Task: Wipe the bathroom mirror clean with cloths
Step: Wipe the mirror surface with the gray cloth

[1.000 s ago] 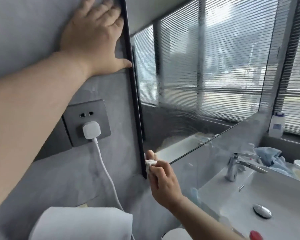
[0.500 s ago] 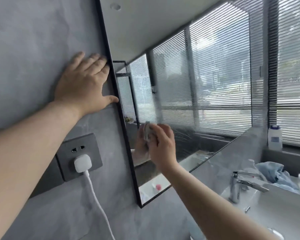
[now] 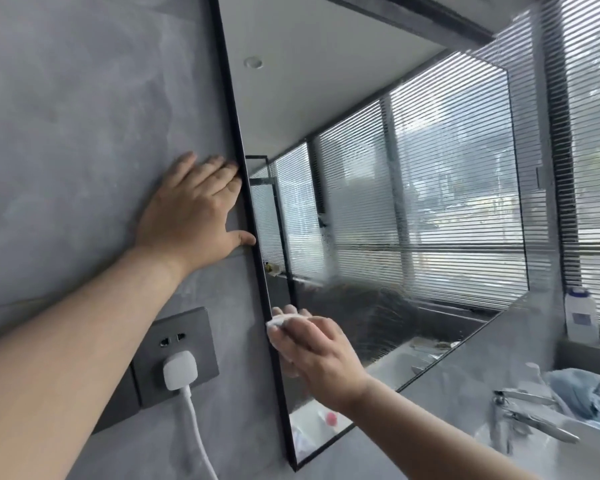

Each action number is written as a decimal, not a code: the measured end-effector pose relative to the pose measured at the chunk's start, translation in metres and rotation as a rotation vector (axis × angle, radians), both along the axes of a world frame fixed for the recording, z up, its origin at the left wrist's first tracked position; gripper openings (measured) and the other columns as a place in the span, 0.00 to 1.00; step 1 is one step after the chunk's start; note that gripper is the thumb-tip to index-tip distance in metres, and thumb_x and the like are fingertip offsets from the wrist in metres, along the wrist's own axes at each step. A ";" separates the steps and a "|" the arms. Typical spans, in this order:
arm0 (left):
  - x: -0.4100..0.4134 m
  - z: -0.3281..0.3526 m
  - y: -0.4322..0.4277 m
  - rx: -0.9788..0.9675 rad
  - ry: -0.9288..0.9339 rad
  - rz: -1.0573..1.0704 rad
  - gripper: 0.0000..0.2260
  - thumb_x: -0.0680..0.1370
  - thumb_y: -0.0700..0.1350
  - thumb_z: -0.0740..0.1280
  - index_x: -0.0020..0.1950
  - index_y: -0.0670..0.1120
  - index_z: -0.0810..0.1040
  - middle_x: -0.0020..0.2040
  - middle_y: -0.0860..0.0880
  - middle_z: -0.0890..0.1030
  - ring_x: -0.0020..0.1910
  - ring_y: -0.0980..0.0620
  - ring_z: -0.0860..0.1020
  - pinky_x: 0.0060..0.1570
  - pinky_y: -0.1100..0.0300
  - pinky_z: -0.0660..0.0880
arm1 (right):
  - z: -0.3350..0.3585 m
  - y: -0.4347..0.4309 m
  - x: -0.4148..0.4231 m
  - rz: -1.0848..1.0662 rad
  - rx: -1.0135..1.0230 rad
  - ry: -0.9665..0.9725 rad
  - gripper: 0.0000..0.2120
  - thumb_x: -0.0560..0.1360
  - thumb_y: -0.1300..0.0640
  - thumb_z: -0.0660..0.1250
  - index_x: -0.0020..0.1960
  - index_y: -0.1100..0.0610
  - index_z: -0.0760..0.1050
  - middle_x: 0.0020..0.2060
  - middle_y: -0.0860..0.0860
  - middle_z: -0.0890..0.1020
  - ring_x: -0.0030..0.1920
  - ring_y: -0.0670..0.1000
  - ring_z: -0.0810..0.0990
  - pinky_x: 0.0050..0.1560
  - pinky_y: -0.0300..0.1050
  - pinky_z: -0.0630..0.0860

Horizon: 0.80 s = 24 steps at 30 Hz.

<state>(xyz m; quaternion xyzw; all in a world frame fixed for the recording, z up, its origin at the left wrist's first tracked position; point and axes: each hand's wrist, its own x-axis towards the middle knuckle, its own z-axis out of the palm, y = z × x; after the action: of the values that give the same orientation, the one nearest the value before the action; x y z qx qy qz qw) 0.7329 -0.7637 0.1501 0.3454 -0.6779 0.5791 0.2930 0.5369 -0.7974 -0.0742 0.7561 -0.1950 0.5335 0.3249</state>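
Observation:
The black-framed bathroom mirror (image 3: pixel 378 209) fills the wall ahead and reflects window blinds; smeared, hazy streaks cover its lower middle. My right hand (image 3: pixel 317 358) grips a small white cloth (image 3: pixel 279 321) and presses it against the glass near the mirror's lower left edge. My left hand (image 3: pixel 194 213) lies flat on the grey wall, fingers straight, fingertips and thumb touching the mirror's left frame.
A grey wall socket (image 3: pixel 177 355) with a white plug (image 3: pixel 181 370) and cable sits below my left arm. At lower right are a chrome tap (image 3: pixel 530 415), a blue cloth (image 3: pixel 582 393) and the white basin (image 3: pixel 586 455). A white bottle (image 3: pixel 582 315) stands on the window ledge.
My right hand with the cloth went from the mirror's bottom corner up across the glass, then back down near the left frame. The view tilted upward; my left hand stays on the wall.

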 end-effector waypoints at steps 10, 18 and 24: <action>0.000 -0.001 0.000 0.000 -0.004 0.004 0.40 0.66 0.65 0.76 0.65 0.36 0.78 0.68 0.39 0.77 0.70 0.40 0.72 0.73 0.42 0.58 | 0.207 -0.044 -0.062 -0.199 0.109 -0.666 0.16 0.81 0.59 0.59 0.64 0.54 0.80 0.56 0.54 0.80 0.55 0.55 0.73 0.54 0.47 0.72; 0.000 0.000 0.001 0.003 -0.003 0.020 0.41 0.65 0.65 0.75 0.65 0.37 0.77 0.69 0.40 0.77 0.70 0.41 0.72 0.73 0.40 0.61 | 0.154 -0.028 -0.029 -0.160 -0.022 -0.458 0.15 0.81 0.59 0.58 0.57 0.55 0.83 0.53 0.54 0.82 0.50 0.57 0.76 0.51 0.51 0.74; 0.000 -0.001 0.002 0.013 0.001 0.035 0.40 0.65 0.66 0.74 0.65 0.37 0.78 0.69 0.40 0.77 0.70 0.41 0.73 0.73 0.41 0.62 | 0.052 -0.007 -0.023 -0.084 -0.131 0.012 0.18 0.83 0.53 0.55 0.64 0.54 0.81 0.63 0.50 0.78 0.58 0.55 0.76 0.57 0.53 0.72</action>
<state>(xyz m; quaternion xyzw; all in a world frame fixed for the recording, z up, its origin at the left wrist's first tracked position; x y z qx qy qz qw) 0.7325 -0.7621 0.1487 0.3595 -0.6754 0.5793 0.2811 0.5142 -0.8046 -0.0218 0.7276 -0.1894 0.5265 0.3969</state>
